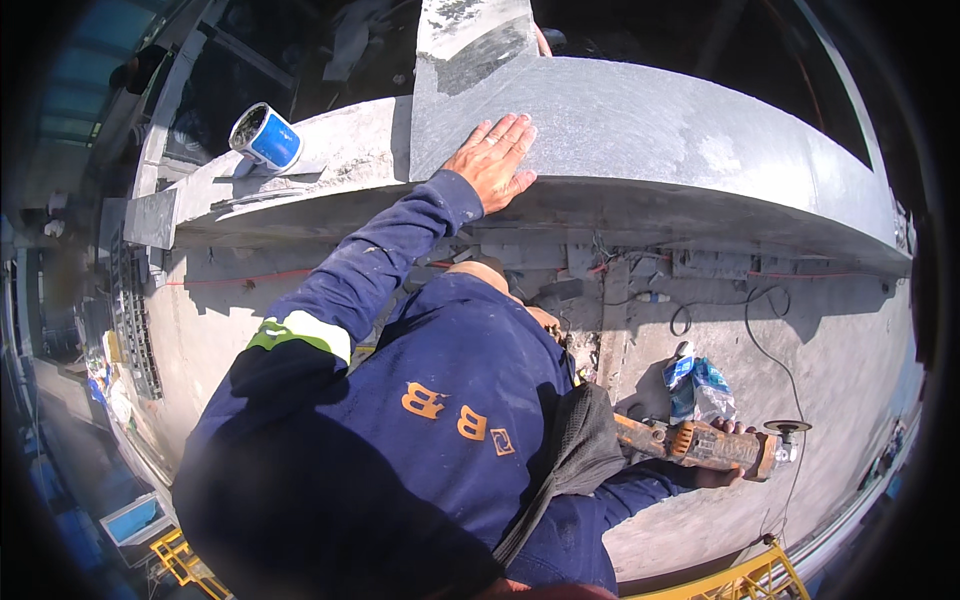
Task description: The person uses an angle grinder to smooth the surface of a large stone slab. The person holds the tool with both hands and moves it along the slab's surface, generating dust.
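Observation:
My left hand (492,165) lies flat on a grey slab (640,120), its fingers stretched out toward the slab's far side. The slab's surface is dusty and pale, with a curved look through the lens. Down at the right, my right hand (735,477) is wrapped round the body of an orange and grey angle grinder (700,445). The grinder's thin disc (788,426) sits at its right end, apart from the slab. A dark grey cloth (585,440) hangs over my front and covers part of the grinder's rear end.
A blue and white tub (270,138) leans on the ledge left of my left hand. Below the slab, a cable (765,335) loops along the concrete wall (700,350). A crumpled plastic bag (712,385) is close to the grinder. Yellow railing (745,580) runs along the lower edge.

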The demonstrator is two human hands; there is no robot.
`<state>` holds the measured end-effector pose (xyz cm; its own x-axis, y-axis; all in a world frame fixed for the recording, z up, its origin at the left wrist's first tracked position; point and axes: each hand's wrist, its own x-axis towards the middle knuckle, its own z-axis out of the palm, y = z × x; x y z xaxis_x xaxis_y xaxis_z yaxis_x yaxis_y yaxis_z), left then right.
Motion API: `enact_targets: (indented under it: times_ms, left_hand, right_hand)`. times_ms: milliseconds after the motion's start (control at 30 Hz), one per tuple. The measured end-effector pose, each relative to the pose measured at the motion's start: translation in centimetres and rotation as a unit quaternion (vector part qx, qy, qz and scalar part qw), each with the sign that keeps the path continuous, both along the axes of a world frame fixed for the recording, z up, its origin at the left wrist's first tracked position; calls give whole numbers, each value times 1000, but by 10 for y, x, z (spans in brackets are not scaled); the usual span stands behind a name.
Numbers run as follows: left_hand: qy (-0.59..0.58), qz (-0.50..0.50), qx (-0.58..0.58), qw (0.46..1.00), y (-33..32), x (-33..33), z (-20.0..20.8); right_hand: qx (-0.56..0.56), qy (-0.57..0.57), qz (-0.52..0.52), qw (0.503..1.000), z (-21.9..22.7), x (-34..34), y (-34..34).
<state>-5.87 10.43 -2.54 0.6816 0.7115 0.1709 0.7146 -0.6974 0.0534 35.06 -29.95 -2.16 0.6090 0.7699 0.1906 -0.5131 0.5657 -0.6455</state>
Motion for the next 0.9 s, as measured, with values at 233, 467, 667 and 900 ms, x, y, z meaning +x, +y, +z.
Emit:
enact_targets:
  times_ms: [233,467,667,900]
  left_hand:
    - [-10,91,-5,996,-24,-55,5]
    - [-33,114,7,993,-49,-6,-6]
    - [-76,40,-9,996,-51,61,-11]
    - [-68,-24,-31,997,-53,97,-10]
  right_hand:
    - [-3,20,-31,999,3,3,14]
    - [-39,-13,-63,997,4,3,10]
    - [-33,-20,-43,998,9,-1,16]
    - [-22,-9,-38,999,18,-7,39]
